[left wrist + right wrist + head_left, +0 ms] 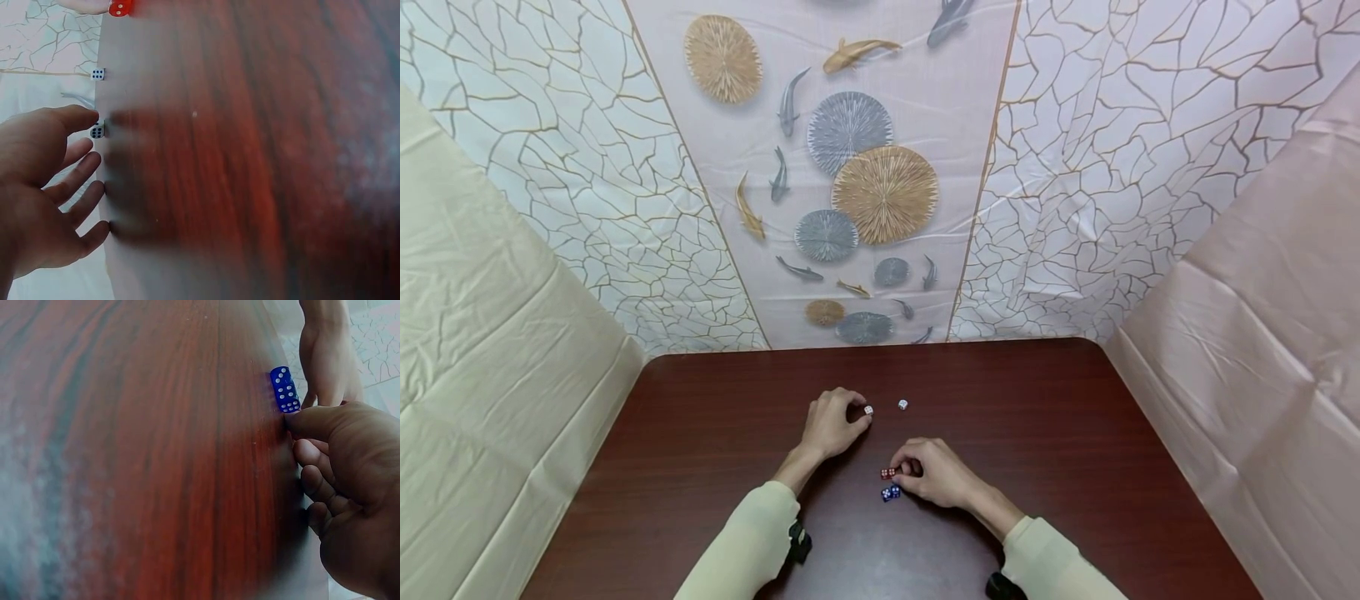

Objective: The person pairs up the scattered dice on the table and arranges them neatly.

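Pale sleeves (1048,557) nearest; I'm watching the right hand (937,475), fingers curled, pinching red dice (887,473) beside blue dice (887,493); farther left, the left hand (831,426) pinches a white die (868,410).

free tabletop (1075,471) at three o'clock from right hand (938,475), left hand (831,427) blocking ten, red dice (888,473) nine, blue dice (891,493) eight

Reddish-brown table (1075,433); patterned backdrop (1075,167)
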The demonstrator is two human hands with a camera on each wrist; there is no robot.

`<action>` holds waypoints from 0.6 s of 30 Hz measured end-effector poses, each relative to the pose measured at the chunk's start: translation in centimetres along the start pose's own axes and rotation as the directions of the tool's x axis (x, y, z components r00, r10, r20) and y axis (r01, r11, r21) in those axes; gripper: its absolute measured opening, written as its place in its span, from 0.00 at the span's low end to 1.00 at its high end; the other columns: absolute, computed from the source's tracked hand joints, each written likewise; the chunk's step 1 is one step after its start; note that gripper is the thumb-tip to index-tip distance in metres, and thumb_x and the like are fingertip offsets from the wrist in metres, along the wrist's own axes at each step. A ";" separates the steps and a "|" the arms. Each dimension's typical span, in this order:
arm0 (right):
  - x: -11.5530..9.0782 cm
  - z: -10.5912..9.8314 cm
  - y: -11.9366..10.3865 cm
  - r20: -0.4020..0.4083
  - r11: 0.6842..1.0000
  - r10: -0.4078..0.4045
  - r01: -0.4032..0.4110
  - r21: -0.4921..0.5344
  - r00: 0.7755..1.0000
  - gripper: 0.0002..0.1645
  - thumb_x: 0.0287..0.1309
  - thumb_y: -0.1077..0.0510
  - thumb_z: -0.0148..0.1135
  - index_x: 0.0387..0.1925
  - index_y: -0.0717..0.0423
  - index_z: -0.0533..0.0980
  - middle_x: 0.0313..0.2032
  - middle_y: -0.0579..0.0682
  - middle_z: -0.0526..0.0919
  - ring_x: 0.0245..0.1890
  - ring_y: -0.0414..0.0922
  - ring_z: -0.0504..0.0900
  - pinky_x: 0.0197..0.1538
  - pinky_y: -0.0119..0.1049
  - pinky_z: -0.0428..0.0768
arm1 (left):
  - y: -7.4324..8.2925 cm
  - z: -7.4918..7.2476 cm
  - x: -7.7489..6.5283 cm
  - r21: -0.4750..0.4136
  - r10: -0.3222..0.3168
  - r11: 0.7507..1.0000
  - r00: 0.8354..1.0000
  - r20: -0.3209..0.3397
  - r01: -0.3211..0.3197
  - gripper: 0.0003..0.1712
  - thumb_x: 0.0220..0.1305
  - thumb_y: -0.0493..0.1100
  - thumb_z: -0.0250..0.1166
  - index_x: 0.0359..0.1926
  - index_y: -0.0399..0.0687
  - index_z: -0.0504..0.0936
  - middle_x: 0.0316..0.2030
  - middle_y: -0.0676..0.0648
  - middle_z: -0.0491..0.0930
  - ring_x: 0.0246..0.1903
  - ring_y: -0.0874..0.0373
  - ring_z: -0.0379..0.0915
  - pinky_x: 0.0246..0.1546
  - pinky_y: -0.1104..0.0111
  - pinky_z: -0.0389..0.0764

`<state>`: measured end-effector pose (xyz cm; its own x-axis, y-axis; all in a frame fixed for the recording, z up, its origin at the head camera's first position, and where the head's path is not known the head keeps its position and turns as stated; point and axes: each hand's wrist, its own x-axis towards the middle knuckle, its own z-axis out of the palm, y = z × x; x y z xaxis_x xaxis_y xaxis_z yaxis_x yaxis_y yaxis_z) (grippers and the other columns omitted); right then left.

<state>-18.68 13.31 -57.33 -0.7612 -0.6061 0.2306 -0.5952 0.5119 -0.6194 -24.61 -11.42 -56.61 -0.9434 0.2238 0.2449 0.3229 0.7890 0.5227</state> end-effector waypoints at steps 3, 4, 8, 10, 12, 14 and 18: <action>0.0 0.0 0.0 0.004 1.000 0.010 -0.010 0.012 1.000 0.05 0.67 0.62 0.80 0.41 0.52 0.90 0.31 0.43 0.84 0.31 0.35 0.78 0.37 0.25 0.74 | 0.0 0.2 0.1 0.015 -0.004 1.000 1.000 -0.008 0.004 0.12 0.69 0.47 0.81 0.50 0.50 0.94 0.52 0.44 0.93 0.56 0.39 0.87 0.61 0.39 0.83; 0.0 0.0 0.0 0.005 1.000 0.014 -0.014 0.019 1.000 0.04 0.67 0.62 0.80 0.41 0.52 0.90 0.31 0.43 0.84 0.31 0.34 0.78 0.37 0.25 0.74 | -0.1 0.3 0.1 0.021 -0.004 1.000 1.000 -0.011 0.004 0.11 0.69 0.47 0.81 0.49 0.51 0.95 0.52 0.44 0.93 0.56 0.39 0.87 0.60 0.39 0.83; 0.0 0.0 0.0 0.011 0.999 0.029 -0.030 0.032 1.000 0.04 0.68 0.61 0.79 0.41 0.52 0.90 0.31 0.42 0.84 0.31 0.34 0.78 0.38 0.25 0.74 | -0.1 0.6 0.2 0.031 -0.004 1.000 1.000 -0.020 0.005 0.09 0.69 0.47 0.81 0.47 0.52 0.95 0.52 0.44 0.93 0.55 0.39 0.86 0.60 0.39 0.82; 0.0 0.0 0.0 0.012 0.999 0.034 -0.035 0.035 0.999 0.04 0.68 0.61 0.79 0.41 0.52 0.90 0.31 0.42 0.84 0.31 0.34 0.78 0.38 0.25 0.74 | -0.2 0.7 0.3 0.035 -0.001 0.999 1.000 -0.024 0.002 0.08 0.69 0.47 0.81 0.45 0.52 0.96 0.52 0.45 0.93 0.55 0.39 0.86 0.60 0.39 0.82; 0.0 0.0 0.0 0.014 0.999 0.038 -0.038 0.033 0.999 0.04 0.68 0.61 0.80 0.41 0.52 0.90 0.31 0.43 0.84 0.30 0.34 0.78 0.37 0.25 0.74 | -0.1 0.7 0.3 0.037 -0.003 0.999 1.000 -0.028 0.004 0.07 0.68 0.46 0.81 0.45 0.52 0.96 0.52 0.45 0.93 0.55 0.39 0.86 0.60 0.39 0.82; 0.0 0.0 0.0 0.015 0.999 0.040 -0.040 0.032 0.999 0.04 0.67 0.62 0.80 0.42 0.52 0.90 0.31 0.43 0.84 0.30 0.33 0.77 0.38 0.25 0.74 | -0.1 0.7 0.3 0.042 -0.006 0.999 1.000 -0.030 0.007 0.07 0.68 0.47 0.81 0.44 0.52 0.96 0.52 0.45 0.93 0.56 0.39 0.86 0.60 0.39 0.81; 0.0 0.0 -0.1 0.012 0.999 0.034 -0.034 0.031 0.999 0.05 0.67 0.62 0.80 0.42 0.52 0.90 0.31 0.42 0.84 0.30 0.33 0.78 0.38 0.25 0.74 | 0.1 0.7 0.3 0.042 -0.018 0.999 0.999 -0.028 0.020 0.07 0.69 0.47 0.81 0.44 0.52 0.96 0.52 0.46 0.93 0.56 0.40 0.86 0.60 0.40 0.80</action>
<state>-18.62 13.26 -57.28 -0.7779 -0.5955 0.2005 -0.5604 0.5133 -0.6500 -24.90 -10.90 -57.06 -0.9466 0.1931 0.2582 0.3009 0.8167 0.4924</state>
